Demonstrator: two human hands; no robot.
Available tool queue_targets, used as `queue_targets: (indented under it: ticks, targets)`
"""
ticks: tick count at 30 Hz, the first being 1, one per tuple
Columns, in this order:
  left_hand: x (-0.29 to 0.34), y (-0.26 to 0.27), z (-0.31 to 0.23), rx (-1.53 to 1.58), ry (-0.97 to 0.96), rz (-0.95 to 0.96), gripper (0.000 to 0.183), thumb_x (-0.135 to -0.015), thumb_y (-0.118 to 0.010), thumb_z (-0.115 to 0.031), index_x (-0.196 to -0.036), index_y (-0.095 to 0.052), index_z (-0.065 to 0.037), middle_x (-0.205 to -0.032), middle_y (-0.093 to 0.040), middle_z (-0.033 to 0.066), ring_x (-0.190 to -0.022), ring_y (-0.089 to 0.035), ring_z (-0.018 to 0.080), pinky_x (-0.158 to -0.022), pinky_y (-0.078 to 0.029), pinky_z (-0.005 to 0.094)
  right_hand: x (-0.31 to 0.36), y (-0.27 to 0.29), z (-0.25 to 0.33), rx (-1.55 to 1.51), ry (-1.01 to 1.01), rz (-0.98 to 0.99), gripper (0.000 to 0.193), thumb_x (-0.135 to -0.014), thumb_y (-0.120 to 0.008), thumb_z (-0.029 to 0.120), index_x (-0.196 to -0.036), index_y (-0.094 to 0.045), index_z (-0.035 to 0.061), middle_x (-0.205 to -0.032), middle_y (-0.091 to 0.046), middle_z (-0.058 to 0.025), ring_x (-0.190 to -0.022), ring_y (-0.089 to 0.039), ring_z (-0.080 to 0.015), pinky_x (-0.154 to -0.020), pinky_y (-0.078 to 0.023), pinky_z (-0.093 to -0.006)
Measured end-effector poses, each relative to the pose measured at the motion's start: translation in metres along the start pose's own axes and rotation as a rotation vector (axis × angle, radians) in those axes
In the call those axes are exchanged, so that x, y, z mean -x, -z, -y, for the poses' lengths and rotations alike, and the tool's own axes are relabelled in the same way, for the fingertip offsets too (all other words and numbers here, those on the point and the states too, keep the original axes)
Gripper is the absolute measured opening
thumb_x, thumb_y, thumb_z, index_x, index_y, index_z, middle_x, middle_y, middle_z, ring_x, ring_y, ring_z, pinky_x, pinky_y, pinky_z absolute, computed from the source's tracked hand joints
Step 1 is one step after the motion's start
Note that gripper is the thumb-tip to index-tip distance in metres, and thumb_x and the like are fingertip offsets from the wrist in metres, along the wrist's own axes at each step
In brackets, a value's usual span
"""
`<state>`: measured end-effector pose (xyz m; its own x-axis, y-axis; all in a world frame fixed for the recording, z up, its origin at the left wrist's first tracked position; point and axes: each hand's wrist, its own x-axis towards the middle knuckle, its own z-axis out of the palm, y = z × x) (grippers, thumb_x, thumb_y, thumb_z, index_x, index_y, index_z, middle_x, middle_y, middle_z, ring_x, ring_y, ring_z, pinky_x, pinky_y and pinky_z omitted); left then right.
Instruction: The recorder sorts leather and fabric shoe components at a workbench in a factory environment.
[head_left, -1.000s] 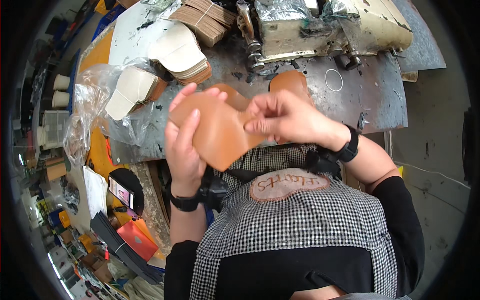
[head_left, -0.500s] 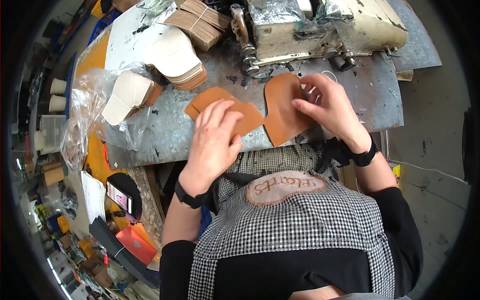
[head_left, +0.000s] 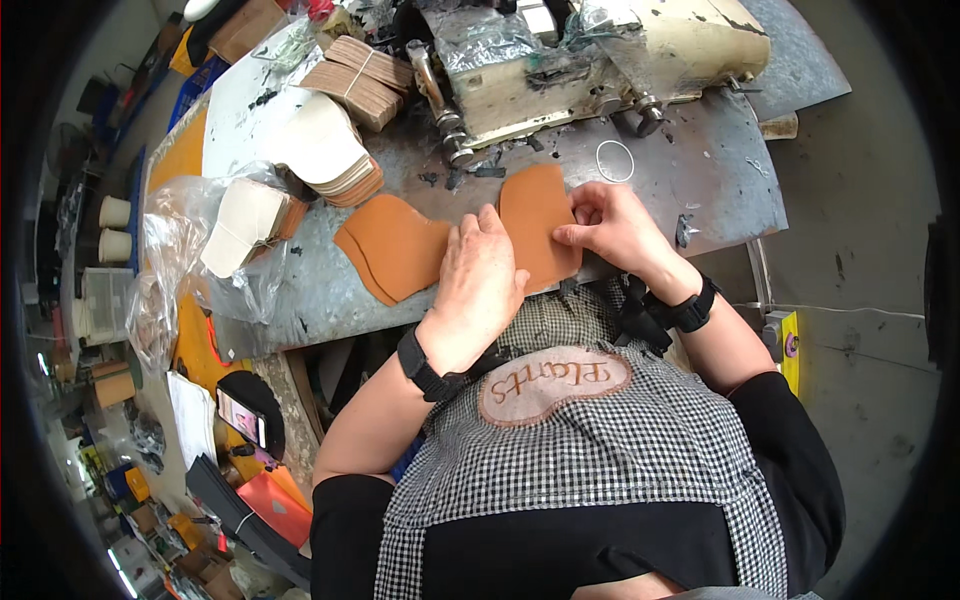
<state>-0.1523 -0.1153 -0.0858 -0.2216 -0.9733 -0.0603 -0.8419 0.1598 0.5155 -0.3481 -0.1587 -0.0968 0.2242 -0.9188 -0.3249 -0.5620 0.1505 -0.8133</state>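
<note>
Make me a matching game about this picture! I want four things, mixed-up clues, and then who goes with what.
Things:
1. Right hand
2. White ring
3. Phone
4. Apron

Clues:
A. Black-and-white checked
B. Screen lit up
C. At the right edge of a brown piece
D. Lying on the metal table

Pairs: 1-C, 2-D, 3-B, 4-A

Lit phone (head_left: pixel 241 418) near white papers (head_left: pixel 191 416) and red packet (head_left: pixel 271 508).
</note>
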Motion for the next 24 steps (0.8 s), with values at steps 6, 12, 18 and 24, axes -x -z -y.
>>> queue_targets:
  ticks: [6,12,18,24]
  targets:
    - [-0.004,-0.006,0.003,0.193,-0.061,-0.058,0.054,-0.070,-0.075,-0.006,-0.115,-0.047,0.001,-0.104,-0.058,0.0183,-0.099,-0.058,0.0324,-0.087,-0.047,0.0400,0.015,-0.016,0.000,-0.368,0.207,0.019,0.034,-0.081,-0.063,0.000,-0.114,-0.058,-0.0010,-0.098,-0.064,-0.0063,-0.090,-0.059,-0.0119,-0.083,-0.048,-0.0284]
    - [-0.011,-0.004,-0.016,0.663,-0.145,-0.237,0.039,-0.077,-0.062,0.003,-0.112,-0.043,0.000,-0.105,-0.057,0.0196,-0.102,-0.058,0.0342,-0.088,-0.046,0.0407,0.012,-0.011,0.001,-0.643,0.471,0.040,0.036,-0.085,-0.052,-0.006,-0.120,-0.054,0.0018,-0.112,-0.060,-0.0032,-0.107,-0.054,-0.0111,-0.095,-0.043,-0.0285]
    - [-0.026,-0.019,-0.005,0.427,-0.281,-0.357,0.039,-0.083,-0.062,-0.001,-0.117,-0.043,0.001,-0.102,-0.063,0.0219,-0.098,-0.063,0.0377,-0.084,-0.049,0.0396,-0.005,-0.028,-0.015,-0.599,0.348,0.024,0.037,-0.086,-0.052,-0.005,-0.123,-0.050,0.0004,-0.117,-0.059,-0.0077,-0.109,-0.055,-0.0152,-0.095,-0.044,-0.0306]
    - [-0.028,0.004,-0.003,0.669,-0.251,-0.195,0.032,-0.085,-0.061,-0.003,-0.116,-0.053,0.000,-0.093,-0.067,0.0160,-0.093,-0.065,0.0255,-0.080,-0.050,0.0370,-0.002,-0.007,0.001,-0.476,0.340,0.081,0.036,-0.088,-0.058,0.000,-0.123,-0.048,0.0014,-0.104,-0.061,-0.0056,-0.095,-0.060,-0.0132,-0.083,-0.049,-0.0280]
